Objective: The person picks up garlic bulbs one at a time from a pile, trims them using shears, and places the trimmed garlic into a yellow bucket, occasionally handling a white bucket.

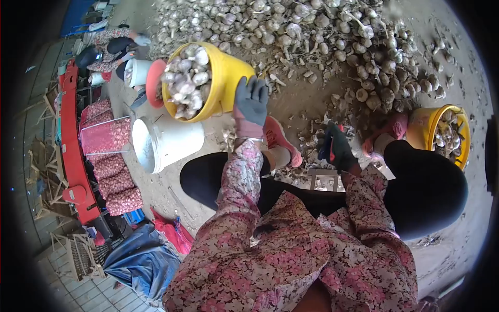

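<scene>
My left hand (252, 101), in a grey glove, has its fingers spread beside the wall of a yellow bucket (228, 78). Garlic bulbs (189, 78) fill that bucket to its mouth. Some blurred garlic (228, 134) shows left of my left wrist. My right hand (337, 148), in a dark glove, is curled over the ground between my feet. Small red parts show at its fingers, but the item there is too unclear to name. A second yellow bucket (416, 127), with garlic inside, stands beyond my right foot.
A large garlic heap (312, 26) spreads across the ground ahead. A white bucket (169, 140) and a red round object (156, 83) are at left. Farther left are filled mesh sacks (117, 179), a red beam (75, 140) and a blue tarp (143, 257). Another person (112, 47) works at upper left.
</scene>
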Demonstrator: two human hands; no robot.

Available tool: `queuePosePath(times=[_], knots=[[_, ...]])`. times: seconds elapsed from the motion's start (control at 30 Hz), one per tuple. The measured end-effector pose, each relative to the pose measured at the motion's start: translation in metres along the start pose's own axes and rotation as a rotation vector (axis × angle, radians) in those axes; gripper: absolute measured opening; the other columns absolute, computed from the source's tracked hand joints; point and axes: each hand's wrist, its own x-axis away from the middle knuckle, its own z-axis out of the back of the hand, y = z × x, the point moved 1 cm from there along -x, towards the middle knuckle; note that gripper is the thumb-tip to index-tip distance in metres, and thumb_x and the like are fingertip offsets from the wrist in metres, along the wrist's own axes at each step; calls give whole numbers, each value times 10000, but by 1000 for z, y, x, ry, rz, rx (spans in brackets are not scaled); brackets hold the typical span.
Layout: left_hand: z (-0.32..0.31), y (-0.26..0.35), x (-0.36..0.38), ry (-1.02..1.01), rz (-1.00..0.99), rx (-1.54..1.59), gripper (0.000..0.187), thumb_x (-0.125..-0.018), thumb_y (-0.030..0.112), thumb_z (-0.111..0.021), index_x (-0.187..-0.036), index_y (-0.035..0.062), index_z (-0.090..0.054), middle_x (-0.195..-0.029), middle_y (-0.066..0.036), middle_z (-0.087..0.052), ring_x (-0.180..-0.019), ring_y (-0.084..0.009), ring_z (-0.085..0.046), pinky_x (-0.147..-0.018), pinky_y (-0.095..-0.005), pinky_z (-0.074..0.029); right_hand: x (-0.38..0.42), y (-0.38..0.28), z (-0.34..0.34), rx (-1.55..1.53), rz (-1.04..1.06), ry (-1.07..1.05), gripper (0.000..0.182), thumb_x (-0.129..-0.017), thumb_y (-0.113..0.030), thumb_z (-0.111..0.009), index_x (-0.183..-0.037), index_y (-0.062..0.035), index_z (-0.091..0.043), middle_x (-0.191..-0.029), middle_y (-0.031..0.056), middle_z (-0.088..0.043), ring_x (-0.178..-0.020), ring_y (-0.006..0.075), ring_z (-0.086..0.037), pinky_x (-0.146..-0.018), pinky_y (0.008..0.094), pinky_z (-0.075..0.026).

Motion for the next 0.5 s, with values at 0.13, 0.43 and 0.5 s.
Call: queuePosePath(times=[0.13,0.43,0.5], knots=[[8,-72,-55,-59,104,-288,276,-856,223,-614,-1113,141,-557,-1044,-86,-593,-926,-228,-585,-840,-376,-477,5,-6,-9,-60,-60,22,303,-879,-397,-561,-1000,-119,-579,-716,44,-574,-572,176,-569,-514,320,-480],[13,-144,-318,227,49,-1381,757,-620,319,-820,-1236,21,-495,-1093,-166,-610,-1004,-306,-599,-862,-366,-485,-5,-8,-2,-102,-46,248,259,-846,-359,-644,-911,-113,-601,-675,9,-576,-540,138,-545,-475,277,-422],[10,-156,-331,322,-58,-1590,791,-599,342,-828,-1241,24,-493,-1127,-178,-595,-1037,-309,-583,-879,-382,-474,-7,-11,1,-20,-32,248,262,-843,-350,-649,-921,-106,-594,-679,14,-579,-543,142,-548,-480,280,-425]])
